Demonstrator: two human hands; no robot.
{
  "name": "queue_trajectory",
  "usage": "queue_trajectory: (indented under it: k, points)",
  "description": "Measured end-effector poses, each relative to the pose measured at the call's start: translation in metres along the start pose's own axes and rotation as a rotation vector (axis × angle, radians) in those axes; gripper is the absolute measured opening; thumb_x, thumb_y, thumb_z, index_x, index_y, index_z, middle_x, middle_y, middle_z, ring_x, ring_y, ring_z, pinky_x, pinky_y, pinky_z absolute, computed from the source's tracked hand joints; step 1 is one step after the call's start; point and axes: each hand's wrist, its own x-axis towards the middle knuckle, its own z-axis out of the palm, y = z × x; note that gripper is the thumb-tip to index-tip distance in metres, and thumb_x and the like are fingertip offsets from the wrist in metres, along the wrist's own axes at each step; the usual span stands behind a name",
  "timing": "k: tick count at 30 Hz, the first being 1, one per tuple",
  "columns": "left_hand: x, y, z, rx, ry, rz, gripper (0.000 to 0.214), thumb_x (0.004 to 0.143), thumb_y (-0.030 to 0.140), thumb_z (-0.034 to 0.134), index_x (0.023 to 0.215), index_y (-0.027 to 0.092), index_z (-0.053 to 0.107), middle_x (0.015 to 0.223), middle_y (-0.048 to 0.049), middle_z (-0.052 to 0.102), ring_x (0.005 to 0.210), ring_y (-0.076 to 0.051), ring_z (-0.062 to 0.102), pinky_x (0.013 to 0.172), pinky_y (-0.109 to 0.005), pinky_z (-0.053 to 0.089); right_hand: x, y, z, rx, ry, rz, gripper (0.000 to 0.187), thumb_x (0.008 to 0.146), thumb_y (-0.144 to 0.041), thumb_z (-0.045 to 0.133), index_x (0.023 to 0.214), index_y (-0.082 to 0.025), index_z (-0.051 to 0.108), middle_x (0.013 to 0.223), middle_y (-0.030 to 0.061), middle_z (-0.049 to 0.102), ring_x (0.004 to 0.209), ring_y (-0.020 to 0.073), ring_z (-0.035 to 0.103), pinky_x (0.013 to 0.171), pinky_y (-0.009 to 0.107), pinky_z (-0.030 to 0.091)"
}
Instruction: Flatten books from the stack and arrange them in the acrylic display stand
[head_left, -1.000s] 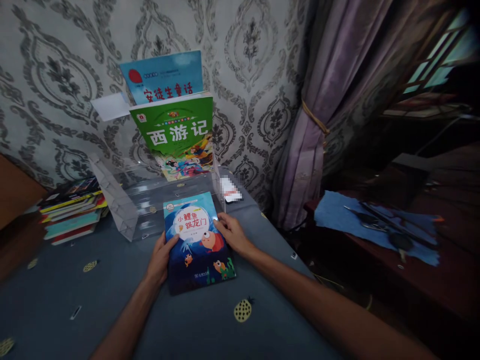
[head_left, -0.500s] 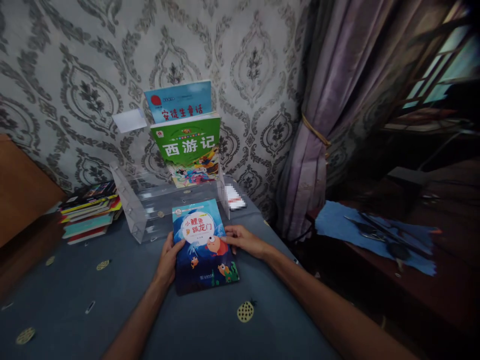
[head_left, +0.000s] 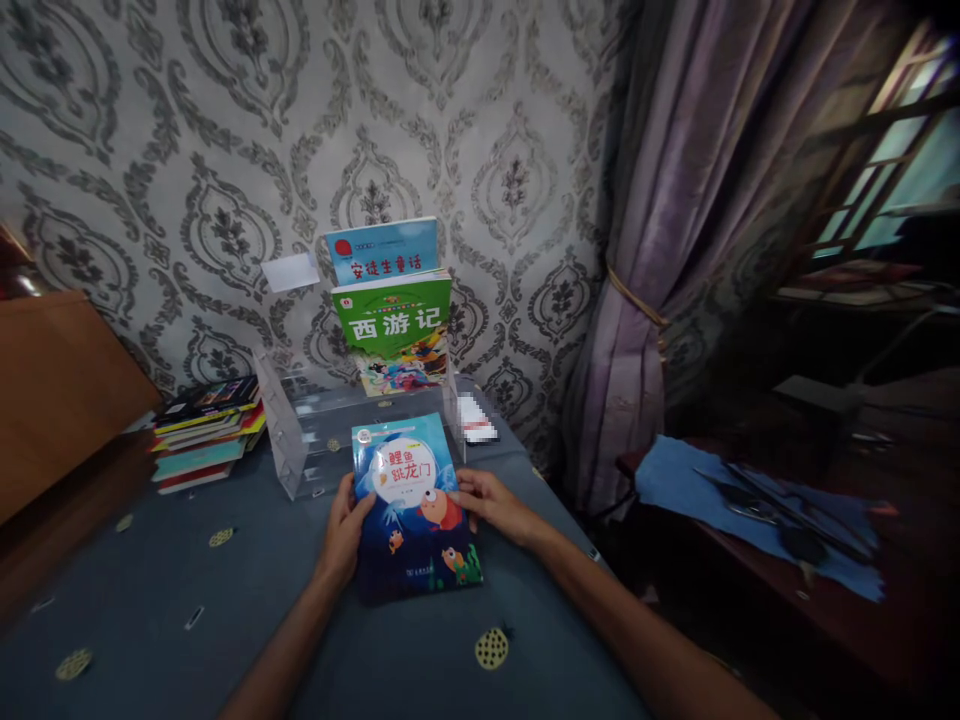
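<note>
A blue picture book with cartoon fish on its cover is held by both its side edges. My left hand grips the left edge and my right hand grips the right edge, with the thumbs on the cover. The book's far end rises toward a clear acrylic display stand just behind it. In the stand's upper tiers a green book stands upright, with a light blue book behind it.
A stack of books lies left of the stand on the blue-grey tablecloth. A wooden board leans at far left. The patterned wall is close behind. A purple curtain and a dark table with a blue cloth are at right.
The view has tilted up and drawn back, so everything sits lower and smaller. Both hands keep hold of the blue book, whose far end has lifted slightly toward the stand.
</note>
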Motion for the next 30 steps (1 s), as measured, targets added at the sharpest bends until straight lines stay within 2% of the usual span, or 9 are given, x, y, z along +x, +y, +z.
queue_trajectory:
  k: [3, 7, 11, 14, 16, 20, 25, 30]
  points:
    - [0.006, 0.004, 0.003, -0.009, 0.007, -0.014, 0.056, 0.061, 0.029, 0.082, 0.112, 0.023, 0.062, 0.102, -0.0035, 0.073, 0.091, -0.019, 0.069, 0.076, -0.025, 0.055, 0.003, -0.001, -0.001, -0.018, 0.039, -0.016, 0.05, 0.07, -0.063, 0.076, 0.079, -0.018, 0.055, 0.069, -0.0029, 0.062, 0.051, 0.0078, 0.052, 0.043, 0.02, 0.044]
    - [0.013, 0.006, 0.008, 0.009, 0.043, -0.072, 0.051, 0.057, 0.022, 0.079, 0.106, 0.022, 0.064, 0.098, -0.0035, 0.073, 0.088, -0.019, 0.069, 0.073, -0.025, 0.054, 0.008, 0.005, -0.002, -0.025, 0.086, 0.045, 0.054, 0.065, -0.066, 0.077, 0.074, -0.019, 0.052, 0.06, -0.0063, 0.055, 0.047, 0.0082, 0.051, 0.042, 0.02, 0.043]
    - [0.01, 0.011, 0.01, 0.024, -0.027, -0.01, 0.043, 0.056, 0.025, 0.078, 0.097, 0.02, 0.066, 0.092, -0.0023, 0.073, 0.084, -0.019, 0.068, 0.07, -0.024, 0.054, 0.006, 0.004, -0.002, -0.043, 0.07, 0.035, 0.052, 0.067, -0.064, 0.076, 0.077, -0.019, 0.054, 0.061, -0.0058, 0.055, 0.048, 0.0087, 0.051, 0.042, 0.021, 0.043]
    - [0.008, 0.021, 0.012, 0.029, -0.069, 0.035, 0.04, 0.056, 0.025, 0.078, 0.094, 0.02, 0.066, 0.089, -0.0009, 0.072, 0.083, -0.018, 0.067, 0.07, -0.024, 0.054, 0.005, -0.007, -0.003, -0.081, 0.047, -0.015, 0.047, 0.072, -0.061, 0.074, 0.085, -0.018, 0.059, 0.068, -0.0023, 0.06, 0.053, 0.0105, 0.054, 0.044, 0.022, 0.044]
    - [0.011, 0.031, 0.014, 0.034, -0.092, 0.059, 0.042, 0.056, 0.026, 0.079, 0.096, 0.02, 0.066, 0.088, -0.0004, 0.072, 0.082, -0.018, 0.067, 0.071, -0.024, 0.054, 0.008, -0.018, -0.005, -0.117, 0.062, -0.052, 0.044, 0.074, -0.059, 0.073, 0.083, -0.019, 0.058, 0.069, -0.0021, 0.059, 0.054, 0.0108, 0.053, 0.045, 0.023, 0.045]
    - [0.026, 0.052, 0.022, 0.057, -0.141, 0.105, 0.042, 0.058, 0.027, 0.079, 0.097, 0.021, 0.065, 0.088, -0.0002, 0.073, 0.082, -0.018, 0.067, 0.07, -0.024, 0.054, 0.022, -0.039, -0.012, -0.173, 0.097, -0.122, 0.042, 0.073, -0.057, 0.074, 0.077, -0.02, 0.056, 0.065, -0.004, 0.055, 0.051, 0.0103, 0.05, 0.045, 0.024, 0.046]
    - [0.047, 0.072, 0.035, 0.066, -0.168, 0.148, 0.043, 0.057, 0.025, 0.077, 0.098, 0.019, 0.064, 0.085, 0.0002, 0.072, 0.075, -0.016, 0.066, 0.066, -0.023, 0.053, 0.04, -0.061, -0.024, -0.232, 0.116, -0.186, 0.041, 0.073, -0.054, 0.075, 0.087, -0.018, 0.062, 0.067, -0.0021, 0.061, 0.055, 0.0125, 0.055, 0.046, 0.023, 0.046]
    - [0.061, 0.09, 0.048, 0.033, -0.163, 0.252, 0.04, 0.059, 0.024, 0.077, 0.097, 0.02, 0.065, 0.085, 0.001, 0.073, 0.077, -0.016, 0.067, 0.065, -0.022, 0.053, 0.053, -0.084, -0.035, -0.295, 0.138, -0.256, 0.035, 0.075, -0.05, 0.073, 0.087, -0.019, 0.063, 0.065, -0.002, 0.062, 0.053, 0.0128, 0.056, 0.046, 0.023, 0.047]
